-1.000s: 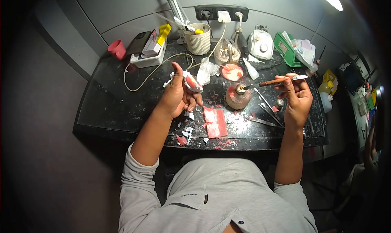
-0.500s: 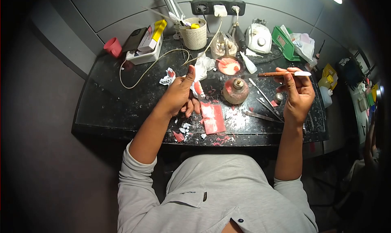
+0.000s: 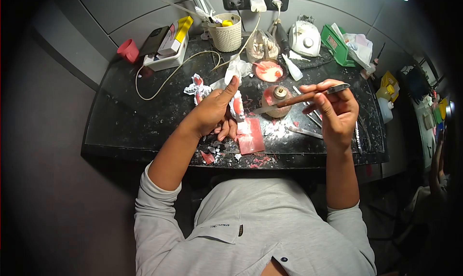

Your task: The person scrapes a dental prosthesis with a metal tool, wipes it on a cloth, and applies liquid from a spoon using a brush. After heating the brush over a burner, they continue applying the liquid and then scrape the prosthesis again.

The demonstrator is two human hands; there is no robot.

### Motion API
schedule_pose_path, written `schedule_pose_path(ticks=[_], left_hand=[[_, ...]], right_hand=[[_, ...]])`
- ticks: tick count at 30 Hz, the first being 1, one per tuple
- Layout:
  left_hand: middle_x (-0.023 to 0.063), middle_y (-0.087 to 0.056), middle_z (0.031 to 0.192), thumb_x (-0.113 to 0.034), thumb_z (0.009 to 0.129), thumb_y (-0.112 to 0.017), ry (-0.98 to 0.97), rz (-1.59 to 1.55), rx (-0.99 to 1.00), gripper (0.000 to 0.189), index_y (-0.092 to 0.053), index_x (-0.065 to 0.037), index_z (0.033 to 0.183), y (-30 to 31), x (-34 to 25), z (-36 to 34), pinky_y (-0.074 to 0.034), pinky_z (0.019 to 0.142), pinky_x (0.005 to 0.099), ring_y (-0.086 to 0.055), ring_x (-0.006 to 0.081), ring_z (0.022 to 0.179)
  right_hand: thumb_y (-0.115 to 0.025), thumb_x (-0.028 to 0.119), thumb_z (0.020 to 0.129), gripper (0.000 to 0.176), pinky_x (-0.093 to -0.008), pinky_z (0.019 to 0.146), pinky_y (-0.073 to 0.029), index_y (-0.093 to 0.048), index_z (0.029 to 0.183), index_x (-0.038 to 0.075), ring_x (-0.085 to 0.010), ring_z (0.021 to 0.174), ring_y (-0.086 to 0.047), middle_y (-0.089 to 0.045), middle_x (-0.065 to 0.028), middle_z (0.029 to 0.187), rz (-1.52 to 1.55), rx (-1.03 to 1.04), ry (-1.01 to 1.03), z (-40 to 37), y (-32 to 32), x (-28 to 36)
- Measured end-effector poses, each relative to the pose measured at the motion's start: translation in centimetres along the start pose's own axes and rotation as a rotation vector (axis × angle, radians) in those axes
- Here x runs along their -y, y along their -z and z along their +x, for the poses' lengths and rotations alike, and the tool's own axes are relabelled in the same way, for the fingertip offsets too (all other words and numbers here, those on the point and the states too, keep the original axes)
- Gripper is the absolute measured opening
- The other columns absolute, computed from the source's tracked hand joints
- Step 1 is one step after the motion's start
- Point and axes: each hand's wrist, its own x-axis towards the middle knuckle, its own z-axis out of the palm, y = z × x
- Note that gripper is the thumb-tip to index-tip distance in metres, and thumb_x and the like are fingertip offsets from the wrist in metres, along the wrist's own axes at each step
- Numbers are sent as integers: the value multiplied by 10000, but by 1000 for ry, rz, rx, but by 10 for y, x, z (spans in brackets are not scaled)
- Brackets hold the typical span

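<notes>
My left hand has its thumb raised and its fingers curled round a white plaster dental cast with pink wax; the hand hides part of it. In my right hand is a wax knife with a brown handle, held between thumb and fingers. Its blade points left, over the near side of a glass spirit burner, towards the cast. The knife's spoon-shaped end sticks out at the right. Below my left hand lies a pink wax sheet, partly shiny.
A dish of pink and white material sits behind the burner. Metal tools lie to its right. Wax and plaster scraps litter the front edge. Farther back stand a woven cup, a white box, a white device and a green box.
My right hand has moved slightly left and tilted the wax knife, so its blade now points left and down towards the cast. My left hand keeps its grip, with the cast turned slightly.
</notes>
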Motion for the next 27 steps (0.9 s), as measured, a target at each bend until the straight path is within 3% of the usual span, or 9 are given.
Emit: schedule_pose_path(ticks=[3,6,15,27], left_hand=[[257,-614,555,-749,950,-371,-19,19,15,858,-550,67,755,-3,2,0,-345,249,242,-547,213,300],[248,-612,546,-754,948,-368,-6,33,-14,870,-554,69,737,-7,0,-3,-343,248,236,-546,208,297],[227,-610,533,-747,956,-359,-12,92,80,884,-563,68,679,-5,1,-2,-342,247,217,-543,191,293],[218,-618,538,-727,971,-348,-16,66,102,849,-588,51,729,-7,-1,-5,-341,249,224,-533,194,287]], right_hand=[[-647,16,956,177,-282,690,-609,-589,1107,-54,-209,927,-727,-726,-209,1057,8,47,-21,1,-9,1],[-649,21,958,189,-316,748,-628,-599,1117,-70,-225,939,-727,-716,-215,1087,38,56,-57,0,-13,1],[-643,-6,953,187,-327,757,-629,-597,1121,-73,-237,952,-725,-714,-220,1081,51,90,-31,0,-15,-4],[-618,-30,956,177,-314,728,-632,-590,1127,-69,-247,967,-724,-714,-225,1059,32,26,67,-1,-11,-1]])
